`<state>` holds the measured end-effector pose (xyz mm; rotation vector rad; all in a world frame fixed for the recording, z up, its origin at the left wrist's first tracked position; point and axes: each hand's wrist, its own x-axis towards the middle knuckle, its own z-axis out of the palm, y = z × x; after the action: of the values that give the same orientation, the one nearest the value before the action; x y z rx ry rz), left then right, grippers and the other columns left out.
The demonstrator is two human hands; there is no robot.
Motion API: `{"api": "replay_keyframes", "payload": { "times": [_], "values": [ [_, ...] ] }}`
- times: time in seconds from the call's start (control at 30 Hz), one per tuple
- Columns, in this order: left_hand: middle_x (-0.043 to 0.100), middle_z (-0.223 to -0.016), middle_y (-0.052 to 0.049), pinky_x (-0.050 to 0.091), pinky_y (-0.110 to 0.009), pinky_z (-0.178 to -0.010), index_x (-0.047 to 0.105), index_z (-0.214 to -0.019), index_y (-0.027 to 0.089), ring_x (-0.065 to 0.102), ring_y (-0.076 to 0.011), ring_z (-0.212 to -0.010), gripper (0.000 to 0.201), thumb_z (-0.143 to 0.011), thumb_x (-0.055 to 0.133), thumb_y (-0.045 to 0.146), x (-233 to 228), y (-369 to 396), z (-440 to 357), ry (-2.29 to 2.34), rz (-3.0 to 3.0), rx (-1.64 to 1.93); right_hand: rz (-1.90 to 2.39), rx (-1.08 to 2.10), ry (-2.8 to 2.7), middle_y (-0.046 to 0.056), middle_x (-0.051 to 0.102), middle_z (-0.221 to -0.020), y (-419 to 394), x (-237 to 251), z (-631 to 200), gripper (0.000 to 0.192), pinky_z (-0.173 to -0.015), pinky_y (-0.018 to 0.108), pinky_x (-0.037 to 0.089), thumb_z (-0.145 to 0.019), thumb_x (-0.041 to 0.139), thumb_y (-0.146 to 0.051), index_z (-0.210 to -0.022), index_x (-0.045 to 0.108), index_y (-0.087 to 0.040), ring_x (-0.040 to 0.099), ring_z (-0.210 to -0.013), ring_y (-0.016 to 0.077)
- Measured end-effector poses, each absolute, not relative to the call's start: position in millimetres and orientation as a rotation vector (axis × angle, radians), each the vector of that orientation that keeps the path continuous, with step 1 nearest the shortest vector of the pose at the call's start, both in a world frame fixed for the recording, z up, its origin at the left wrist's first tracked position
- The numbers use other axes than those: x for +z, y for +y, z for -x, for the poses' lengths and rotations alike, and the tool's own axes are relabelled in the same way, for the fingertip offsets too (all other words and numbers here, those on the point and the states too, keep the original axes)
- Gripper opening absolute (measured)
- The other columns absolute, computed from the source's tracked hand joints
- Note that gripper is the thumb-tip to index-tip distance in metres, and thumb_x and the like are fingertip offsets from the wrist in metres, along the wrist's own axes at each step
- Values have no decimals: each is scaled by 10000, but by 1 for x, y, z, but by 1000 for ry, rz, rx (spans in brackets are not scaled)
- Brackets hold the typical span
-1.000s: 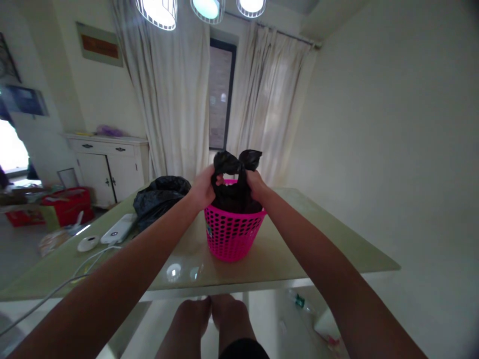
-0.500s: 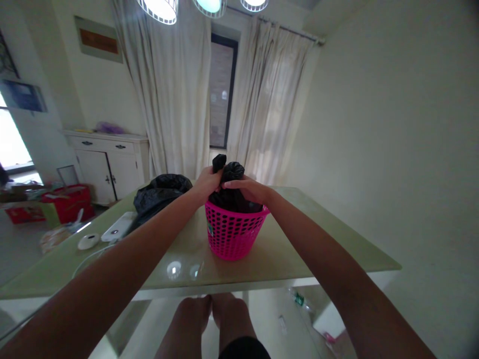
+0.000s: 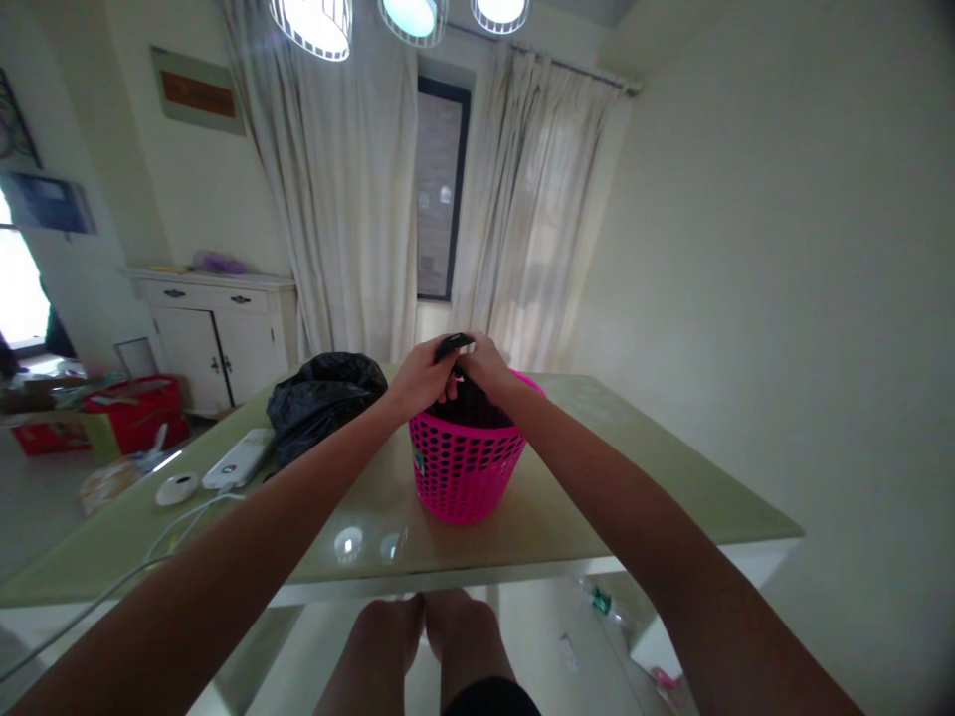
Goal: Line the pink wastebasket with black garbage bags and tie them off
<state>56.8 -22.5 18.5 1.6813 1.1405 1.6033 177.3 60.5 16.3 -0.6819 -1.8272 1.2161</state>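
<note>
A pink perforated plastic basket (image 3: 469,472) stands upright on the table, with a black plastic bag (image 3: 477,406) inside it. Above the basket's rim, my left hand (image 3: 427,378) is closed on the gathered top of that bag. My right hand (image 3: 486,366) meets it there, its fingers also wrapped around the gathered black plastic. Between the two hands a dark twisted end of the bag sticks up. Most of the bag is hidden by my hands and the basket wall. Another crumpled black plastic bag (image 3: 324,398) lies on the table, left of the basket.
A white power bank (image 3: 239,459) with a white cable (image 3: 160,537) and a round white object (image 3: 177,488) lie on the left of the green-topped table (image 3: 649,467). A plastic bottle (image 3: 603,601) is on the floor below. A wall rises at the right.
My right hand has gone from resting with fingers extended beside the bag to gripping its top next to my left hand. The bulging bag top has sunk lower and been gathered.
</note>
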Motion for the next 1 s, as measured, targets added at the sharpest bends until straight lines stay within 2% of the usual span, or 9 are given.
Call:
{"api": "replay_keyframes", "payload": {
  "times": [0.1,0.27,0.37,0.43,0.53,0.63,0.7,0.8,1.0],
  "values": [
    [612,-455,-9,345,-233,-384,768,-1022,157,502,-141,-341,294,-1051,667,431,20,-18,-52,1116,-1645,1551,601,1157,-1907,-8,689,-588,62,18,-183,144,-701,306,557,-881,733,-330,-882,676,-198,664,-577,174],
    [645,-524,-22,351,-265,-439,756,-943,191,504,-155,-397,228,-1010,711,405,19,-10,-47,1134,-1695,1605,612,1260,-2027,67,751,-695,65,15,-200,362,-727,295,546,-950,656,-388,-672,724,-167,671,-660,163],
    [669,-606,-20,364,-273,-521,746,-797,208,558,-176,-526,187,-962,746,295,17,-10,-46,1232,-1842,1669,853,1149,-1972,32,768,-759,67,15,-206,58,-739,285,542,-829,749,-181,-787,785,-162,672,-730,162],
    [711,-695,-34,394,-279,-610,762,-759,212,608,-204,-663,198,-953,735,244,16,-11,-47,1262,-1944,1713,893,1043,-1963,7,755,-762,67,17,-208,85,-777,279,539,-776,757,-82,-803,783,-158,663,-759,153],
    [750,-792,-45,413,-293,-698,781,-798,215,634,-231,-778,192,-972,704,237,15,-9,-47,1286,-1935,1819,886,1077,-1957,25,742,-741,62,19,-208,197,-755,287,533,-921,726,-239,-753,776,-149,647,-731,153],
    [745,-784,-45,426,-295,-706,765,-779,210,629,-235,-776,203,-967,715,269,16,-8,-43,1276,-1821,1858,850,1343,-1901,59,779,-776,53,20,-210,347,-751,324,576,-982,683,-435,-808,806,-161,707,-770,199],
    [747,-784,-49,441,-293,-702,755,-761,205,630,-234,-774,222,-955,736,311,16,-7,-39,1263,-1782,1828,803,1446,-1945,49,812,-836,48,20,-212,147,-795,323,593,-866,793,-312,-896,831,-173,739,-825,207],
    [682,-686,-33,413,-297,-618,720,-727,206,583,-210,-655,315,-958,745,418,15,-8,-36,1316,-1738,1770,821,1368,-1970,4,813,-834,46,18,-213,275,-783,285,566,-712,750,-51,-933,836,-190,722,-797,172],
    [607,-607,-12,352,-299,-521,623,-722,218,519,-169,-494,382,-1037,619,435,14,-13,-37,1428,-1814,1687,844,1435,-1707,-11,751,-718,50,13,-205,265,-785,322,573,-684,655,-43,-846,802,-193,694,-736,184]
  ]
}}
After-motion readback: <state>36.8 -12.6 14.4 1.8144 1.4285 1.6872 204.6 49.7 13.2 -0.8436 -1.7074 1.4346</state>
